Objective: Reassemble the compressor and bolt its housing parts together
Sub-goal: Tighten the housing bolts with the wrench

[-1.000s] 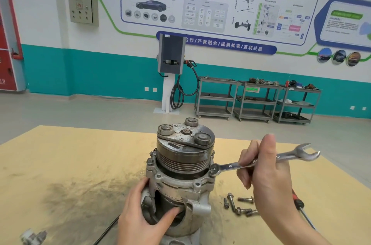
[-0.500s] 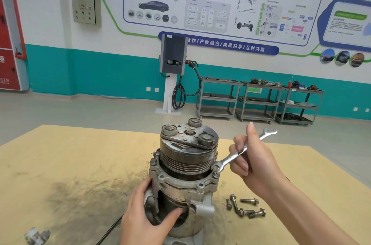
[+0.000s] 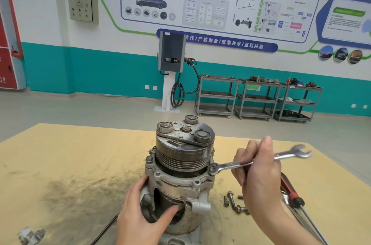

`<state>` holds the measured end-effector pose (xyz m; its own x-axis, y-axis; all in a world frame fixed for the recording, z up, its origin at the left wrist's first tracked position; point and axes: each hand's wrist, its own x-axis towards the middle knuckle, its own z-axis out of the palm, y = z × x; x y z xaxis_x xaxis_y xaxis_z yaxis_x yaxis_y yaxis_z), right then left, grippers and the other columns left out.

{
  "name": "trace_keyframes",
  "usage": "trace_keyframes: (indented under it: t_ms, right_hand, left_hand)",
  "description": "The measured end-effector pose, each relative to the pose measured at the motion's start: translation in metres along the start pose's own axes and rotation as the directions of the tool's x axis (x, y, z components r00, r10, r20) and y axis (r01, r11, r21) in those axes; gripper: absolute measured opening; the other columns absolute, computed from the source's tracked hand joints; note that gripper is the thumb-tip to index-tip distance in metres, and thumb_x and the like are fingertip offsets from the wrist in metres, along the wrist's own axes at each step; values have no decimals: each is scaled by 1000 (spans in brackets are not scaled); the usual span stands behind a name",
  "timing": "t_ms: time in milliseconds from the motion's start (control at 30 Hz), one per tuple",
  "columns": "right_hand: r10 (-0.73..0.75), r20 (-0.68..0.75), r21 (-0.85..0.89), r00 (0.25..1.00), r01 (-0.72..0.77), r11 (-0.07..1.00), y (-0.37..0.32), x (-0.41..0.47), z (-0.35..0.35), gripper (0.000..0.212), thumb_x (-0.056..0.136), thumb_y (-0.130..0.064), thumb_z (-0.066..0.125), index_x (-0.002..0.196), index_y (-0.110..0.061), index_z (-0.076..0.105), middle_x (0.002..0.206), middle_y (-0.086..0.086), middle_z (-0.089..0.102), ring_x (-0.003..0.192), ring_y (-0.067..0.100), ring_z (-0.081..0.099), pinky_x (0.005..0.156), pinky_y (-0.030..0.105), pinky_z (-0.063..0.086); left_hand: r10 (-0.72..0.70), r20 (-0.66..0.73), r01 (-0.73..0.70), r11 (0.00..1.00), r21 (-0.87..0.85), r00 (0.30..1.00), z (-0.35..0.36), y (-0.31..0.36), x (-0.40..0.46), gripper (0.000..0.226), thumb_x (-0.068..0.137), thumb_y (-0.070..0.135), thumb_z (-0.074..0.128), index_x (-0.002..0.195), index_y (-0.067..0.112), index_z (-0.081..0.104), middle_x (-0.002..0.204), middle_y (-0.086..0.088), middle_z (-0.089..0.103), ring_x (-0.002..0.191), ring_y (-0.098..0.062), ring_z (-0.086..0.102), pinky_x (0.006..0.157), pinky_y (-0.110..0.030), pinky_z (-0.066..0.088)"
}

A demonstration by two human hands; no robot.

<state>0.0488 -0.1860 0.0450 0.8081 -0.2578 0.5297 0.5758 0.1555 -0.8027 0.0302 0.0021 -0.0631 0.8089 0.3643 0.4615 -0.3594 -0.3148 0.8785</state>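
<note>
Compressor (image 3: 181, 166) stood lower centre on surface (image 3: 60, 164). Left hand (image 3: 140, 216) grasped housing; right hand (image 3: 259, 166) clenched wrench (image 3: 230, 165), ring seated on flange bolt (image 3: 212, 168). Advice: brace body, swing level, tighten bolts evenly.

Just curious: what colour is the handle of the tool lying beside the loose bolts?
Red and black screwdriver handle, head view.

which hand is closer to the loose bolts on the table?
Right. The right hand holds the wrench above the loose bolts; its wrist passes beside them. The left hand grips the compressor body, on the compressor's far side from them.
</note>
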Motion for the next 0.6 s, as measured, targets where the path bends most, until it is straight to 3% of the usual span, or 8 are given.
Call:
trace_keyframes:
  t_ms: [67, 133, 200, 267, 333, 400, 500, 600]
  right_hand:
    - [-172, 40, -114, 984, 176, 978, -3, -12, 5, 51, 93, -49, 31, 50, -26, 47, 41, 2, 37, 35, 9, 29, 38, 16, 24]
    - [-330, 186, -227, 925, 367, 902, -5, -22, 13, 49, 99, -46, 29, 56, -31, 47, 46, -4, 38, 38, 1, 30, 37, 17, 22]
    - [-369, 286, -288, 884, 447, 847, -4, -28, 17, 52, 101, -53, 27, 59, -30, 44, 49, -11, 40, 41, -4, 31, 38, 18, 23]
    - [-307, 213, -271, 928, 358, 894, -8, -26, 17, 54, 97, -60, 30, 54, -30, 48, 44, -11, 42, 39, -2, 36, 40, 14, 28]
    - [-151, 96, -158, 984, 165, 974, -13, -16, 14, 59, 93, -61, 32, 48, -26, 48, 40, -4, 38, 36, 6, 33, 39, 17, 28]
    - [24, 66, -21, 998, -23, 1000, -16, -2, 10, 66, 97, -62, 33, 46, -22, 46, 37, 0, 32, 32, 13, 27, 37, 19, 24]
    - [216, 81, 43, 973, -220, 975, -11, 19, 5, 64, 95, -56, 31, 47, -16, 44, 36, 3, 26, 30, 13, 21, 34, 18, 23]
    - [396, 167, 113, 903, -417, 902, -1, 30, 5, 64, 98, -53, 30, 49, -14, 42, 37, 4, 22, 30, 13, 19, 31, 20, 20]
  left_hand:
    - [-17, -3, 17, 1000, 1, 1000, 1, 2, 0, 86, 47, 23, 95, 118, 38, 48, 108, 22, 56, 98, -7, 51, 80, -15, 34]
    - [-24, 0, 24, 999, 22, 1000, 1, 2, 0, 86, 47, 24, 95, 120, 34, 50, 108, 19, 56, 98, -9, 50, 84, -22, 35]
    - [-21, 9, 20, 999, 46, 1000, 1, 1, 0, 88, 46, 25, 95, 123, 29, 53, 111, 15, 58, 100, -10, 50, 87, -26, 37]
    - [-20, 18, 19, 998, 61, 1000, 1, 0, 0, 90, 45, 27, 95, 126, 25, 54, 115, 11, 60, 102, -11, 52, 90, -27, 39]
    - [-16, 18, 15, 998, 66, 1000, 0, -2, 0, 90, 45, 27, 95, 126, 25, 55, 116, 10, 60, 103, -12, 53, 90, -27, 39]
    - [-10, 16, 9, 998, 66, 1000, 0, -2, 0, 90, 46, 26, 95, 126, 26, 54, 115, 11, 60, 102, -11, 53, 88, -26, 39]
    - [-21, 8, 21, 998, 55, 1000, 0, -3, 0, 88, 48, 27, 94, 125, 30, 52, 114, 15, 56, 101, -9, 50, 87, -26, 37]
    - [-34, -4, 34, 999, 31, 999, 0, -4, 0, 86, 50, 27, 93, 123, 36, 48, 111, 23, 52, 102, -7, 47, 89, -25, 37]
